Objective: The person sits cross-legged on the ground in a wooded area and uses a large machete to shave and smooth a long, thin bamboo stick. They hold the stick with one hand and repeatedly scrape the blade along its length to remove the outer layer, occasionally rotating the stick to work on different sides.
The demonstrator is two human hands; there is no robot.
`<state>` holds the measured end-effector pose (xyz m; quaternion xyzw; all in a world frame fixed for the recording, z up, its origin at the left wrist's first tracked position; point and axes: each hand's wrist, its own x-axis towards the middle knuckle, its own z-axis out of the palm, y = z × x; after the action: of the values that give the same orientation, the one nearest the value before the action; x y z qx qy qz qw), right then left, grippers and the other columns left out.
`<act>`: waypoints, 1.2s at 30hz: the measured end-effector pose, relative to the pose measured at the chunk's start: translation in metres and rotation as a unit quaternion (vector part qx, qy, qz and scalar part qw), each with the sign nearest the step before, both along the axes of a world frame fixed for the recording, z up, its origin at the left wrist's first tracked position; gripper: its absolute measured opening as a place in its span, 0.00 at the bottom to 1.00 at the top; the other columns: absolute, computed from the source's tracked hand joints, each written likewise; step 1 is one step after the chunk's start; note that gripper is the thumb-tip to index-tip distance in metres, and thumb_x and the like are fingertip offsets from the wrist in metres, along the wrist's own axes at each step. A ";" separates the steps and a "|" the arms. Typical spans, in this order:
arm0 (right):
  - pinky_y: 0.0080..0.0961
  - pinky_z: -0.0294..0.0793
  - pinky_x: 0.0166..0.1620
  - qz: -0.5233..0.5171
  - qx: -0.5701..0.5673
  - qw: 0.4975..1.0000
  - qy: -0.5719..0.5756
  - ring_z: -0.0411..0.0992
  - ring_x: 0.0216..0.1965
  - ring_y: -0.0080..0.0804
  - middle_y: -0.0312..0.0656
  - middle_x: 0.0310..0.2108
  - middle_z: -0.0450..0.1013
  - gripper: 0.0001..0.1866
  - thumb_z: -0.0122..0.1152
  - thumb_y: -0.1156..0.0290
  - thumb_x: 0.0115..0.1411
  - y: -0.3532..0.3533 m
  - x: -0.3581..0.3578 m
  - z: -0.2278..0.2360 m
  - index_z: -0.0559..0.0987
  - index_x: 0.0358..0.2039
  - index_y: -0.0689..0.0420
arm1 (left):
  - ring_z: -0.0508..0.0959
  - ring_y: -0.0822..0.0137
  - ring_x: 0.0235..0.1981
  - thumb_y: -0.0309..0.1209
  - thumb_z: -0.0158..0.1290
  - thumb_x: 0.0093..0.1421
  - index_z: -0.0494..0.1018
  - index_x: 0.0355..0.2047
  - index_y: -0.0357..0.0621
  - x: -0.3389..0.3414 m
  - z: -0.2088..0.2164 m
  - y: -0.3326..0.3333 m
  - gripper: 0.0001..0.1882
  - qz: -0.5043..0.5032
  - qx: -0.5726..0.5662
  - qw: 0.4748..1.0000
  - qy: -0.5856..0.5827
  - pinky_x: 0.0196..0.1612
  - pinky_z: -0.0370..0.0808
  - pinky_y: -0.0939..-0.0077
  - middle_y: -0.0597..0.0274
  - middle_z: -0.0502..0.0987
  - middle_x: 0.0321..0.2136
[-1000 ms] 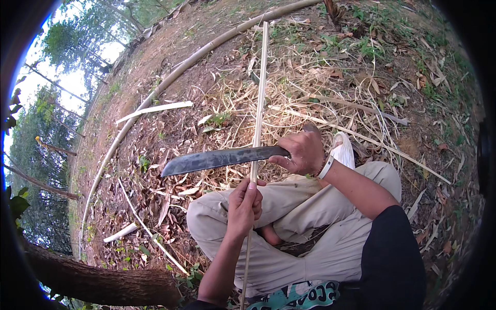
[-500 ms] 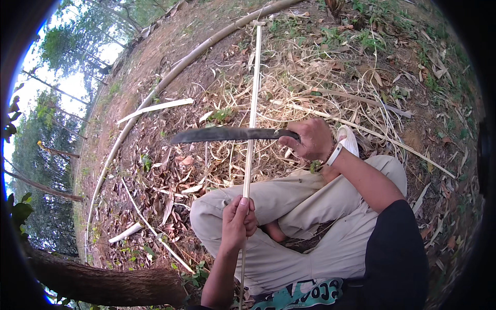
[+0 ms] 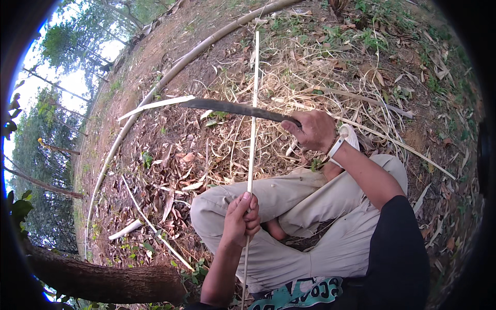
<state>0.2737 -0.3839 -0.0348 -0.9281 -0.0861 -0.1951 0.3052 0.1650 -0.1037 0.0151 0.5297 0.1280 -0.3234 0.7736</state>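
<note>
My left hand (image 3: 242, 219) is closed around a long, pale bamboo strip (image 3: 251, 160) in front of my left knee. The strip runs away from me over the ground, and its lower end passes down between my legs. In my right hand (image 3: 313, 130) is the handle of a machete (image 3: 232, 107). Its dark blade points left and crosses the strip well beyond my left hand. Whether blade and strip touch I cannot tell.
Thin curled shavings (image 3: 310, 77) lie heaped ahead of my crossed legs (image 3: 289, 201). A long bamboo pole (image 3: 170, 75) curves along the left. Other pale pieces (image 3: 157, 105) rest on leaf litter. A thick trunk (image 3: 103, 281) stands at lower left.
The machete has moved slightly away from me and its tip has swung up and away. The strip looks narrower now, and its far end sits a little nearer. My left hand has barely moved.
</note>
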 end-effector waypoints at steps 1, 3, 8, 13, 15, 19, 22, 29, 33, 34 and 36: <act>0.40 0.70 0.23 0.037 -0.009 0.999 0.006 0.73 0.18 0.46 0.44 0.13 0.70 0.32 0.48 0.37 0.63 0.017 -0.013 0.001 0.76 0.19 0.53 | 0.47 0.83 0.09 0.43 0.41 0.72 0.60 0.29 0.49 0.003 -0.002 -0.001 0.16 0.011 -0.015 1.000 0.013 0.10 0.43 0.84 0.76 0.51 0.14; 0.41 0.69 0.20 0.136 -0.067 0.984 -0.099 0.74 0.16 0.42 0.42 0.12 0.71 0.35 0.46 0.30 0.59 0.039 -0.033 -0.014 0.75 0.18 0.51 | 0.46 0.83 0.10 0.44 0.40 0.73 0.61 0.30 0.48 0.005 0.000 -0.006 0.16 -0.001 -0.009 1.000 0.005 0.10 0.42 0.84 0.76 0.50 0.14; 0.40 0.73 0.23 -0.041 0.024 0.998 0.038 0.74 0.16 0.44 0.43 0.11 0.70 0.36 0.45 0.32 0.62 -0.034 0.020 -0.007 0.78 0.18 0.53 | 0.46 0.82 0.09 0.44 0.40 0.73 0.60 0.29 0.48 -0.029 0.003 0.036 0.17 -0.070 0.000 0.997 0.036 0.10 0.43 0.83 0.76 0.50 0.14; 0.41 0.73 0.23 0.068 -0.030 0.996 -0.058 0.74 0.17 0.43 0.44 0.13 0.72 0.34 0.45 0.33 0.62 0.017 -0.009 -0.016 0.78 0.21 0.52 | 0.46 0.82 0.09 0.45 0.41 0.72 0.61 0.29 0.46 -0.037 -0.009 0.046 0.18 -0.054 -0.029 0.995 0.079 0.10 0.44 0.83 0.75 0.50 0.13; 0.41 0.73 0.23 0.121 -0.077 0.985 -0.098 0.75 0.17 0.42 0.44 0.14 0.73 0.33 0.45 0.33 0.62 0.012 -0.008 -0.015 0.78 0.22 0.51 | 0.46 0.82 0.09 0.45 0.41 0.72 0.61 0.29 0.46 -0.044 -0.014 0.057 0.18 -0.066 -0.054 0.993 0.078 0.10 0.44 0.82 0.75 0.49 0.13; 0.40 0.75 0.25 -0.064 -0.010 0.997 0.049 0.75 0.18 0.43 0.43 0.13 0.71 0.35 0.43 0.33 0.63 -0.052 0.031 -0.015 0.78 0.22 0.52 | 0.46 0.81 0.09 0.45 0.41 0.72 0.61 0.29 0.45 -0.084 -0.015 0.105 0.19 -0.066 -0.106 0.987 0.098 0.11 0.44 0.81 0.76 0.48 0.13; 0.40 0.74 0.25 -0.005 -0.086 0.996 0.015 0.75 0.18 0.42 0.42 0.13 0.72 0.34 0.43 0.34 0.64 -0.028 0.018 -0.019 0.78 0.23 0.52 | 0.45 0.81 0.09 0.44 0.41 0.72 0.62 0.28 0.44 -0.098 -0.009 0.111 0.19 -0.049 -0.041 0.992 0.107 0.11 0.44 0.80 0.76 0.48 0.12; 0.42 0.73 0.26 -0.062 -0.028 0.997 0.037 0.74 0.18 0.45 0.44 0.13 0.71 0.34 0.43 0.33 0.63 -0.045 0.030 -0.036 0.77 0.22 0.52 | 0.45 0.80 0.09 0.45 0.42 0.71 0.63 0.29 0.43 -0.118 -0.021 0.132 0.20 -0.067 -0.064 0.989 0.114 0.11 0.44 0.80 0.75 0.49 0.12; 0.44 0.74 0.26 0.024 -0.051 0.996 0.069 0.75 0.19 0.47 0.46 0.14 0.72 0.34 0.42 0.33 0.63 -0.011 0.014 -0.026 0.78 0.24 0.52 | 0.46 0.80 0.10 0.45 0.43 0.71 0.63 0.29 0.42 -0.127 -0.028 0.131 0.19 -0.046 -0.048 0.988 0.139 0.12 0.44 0.80 0.75 0.49 0.12; 0.43 0.73 0.26 0.051 -0.100 0.993 0.029 0.75 0.19 0.46 0.44 0.14 0.73 0.35 0.42 0.31 0.62 0.001 0.005 -0.035 0.77 0.23 0.51 | 0.47 0.80 0.10 0.44 0.42 0.71 0.63 0.29 0.42 -0.128 -0.028 0.131 0.19 -0.050 -0.071 0.986 0.143 0.12 0.44 0.80 0.75 0.49 0.12; 0.44 0.70 0.24 0.085 -0.098 0.989 -0.065 0.72 0.17 0.48 0.45 0.13 0.70 0.33 0.46 0.35 0.62 -0.003 0.002 -0.038 0.73 0.19 0.53 | 0.47 0.80 0.10 0.44 0.42 0.72 0.63 0.29 0.42 -0.130 -0.031 0.135 0.19 -0.058 -0.123 0.978 0.155 0.12 0.44 0.80 0.75 0.50 0.12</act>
<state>0.2755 -0.3869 -0.0733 -0.9282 -0.2028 -0.2193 0.2220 0.0347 0.0314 -0.0156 0.3801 0.1745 -0.4590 0.7838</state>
